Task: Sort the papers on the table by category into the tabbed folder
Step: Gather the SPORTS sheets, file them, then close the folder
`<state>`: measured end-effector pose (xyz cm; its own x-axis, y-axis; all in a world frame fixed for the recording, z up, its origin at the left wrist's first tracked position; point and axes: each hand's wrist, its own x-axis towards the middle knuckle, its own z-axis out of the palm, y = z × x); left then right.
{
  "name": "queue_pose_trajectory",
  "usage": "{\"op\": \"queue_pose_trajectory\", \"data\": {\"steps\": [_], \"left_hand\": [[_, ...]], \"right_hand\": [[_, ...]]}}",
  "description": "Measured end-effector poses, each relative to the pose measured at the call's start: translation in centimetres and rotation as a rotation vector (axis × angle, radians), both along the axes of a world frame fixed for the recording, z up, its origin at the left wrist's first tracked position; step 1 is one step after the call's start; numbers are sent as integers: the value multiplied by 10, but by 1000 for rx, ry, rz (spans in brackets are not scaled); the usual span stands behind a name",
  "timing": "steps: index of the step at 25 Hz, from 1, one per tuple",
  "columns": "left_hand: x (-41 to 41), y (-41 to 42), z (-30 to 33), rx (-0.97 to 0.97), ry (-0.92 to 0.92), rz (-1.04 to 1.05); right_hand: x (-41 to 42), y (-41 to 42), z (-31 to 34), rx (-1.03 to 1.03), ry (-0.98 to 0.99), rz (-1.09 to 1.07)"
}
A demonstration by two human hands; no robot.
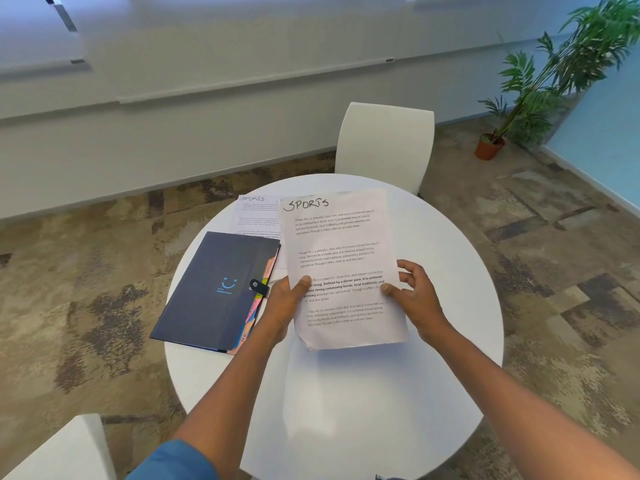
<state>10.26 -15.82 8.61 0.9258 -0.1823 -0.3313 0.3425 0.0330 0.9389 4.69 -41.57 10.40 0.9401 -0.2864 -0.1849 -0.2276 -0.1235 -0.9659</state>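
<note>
Above table (433,237), hands on paper (343,265)

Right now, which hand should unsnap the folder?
Left, probably. The left hand sits right beside the folder and its snap strap. The right hand is across the SPORTS sheet and also grips it, so it could keep the sheet up alone.
</note>
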Motion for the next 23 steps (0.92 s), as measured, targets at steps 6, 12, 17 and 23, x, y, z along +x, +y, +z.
{"op": "queue_pose_trajectory", "data": {"steps": [6, 12, 17, 23], "left_hand": [[-5, 1, 0, 23, -28, -93], [-12, 2, -8, 86, -68, -84], [-20, -1, -21, 227, -26, -113], [-21, -7, -25, 308, -47, -45]], "right_hand": [[6, 4, 3, 19, 7, 44], [-7, 7, -6, 5, -1, 35], [-18, 4, -26, -138, 84, 32], [-21, 2, -32, -169, 105, 33]]}}
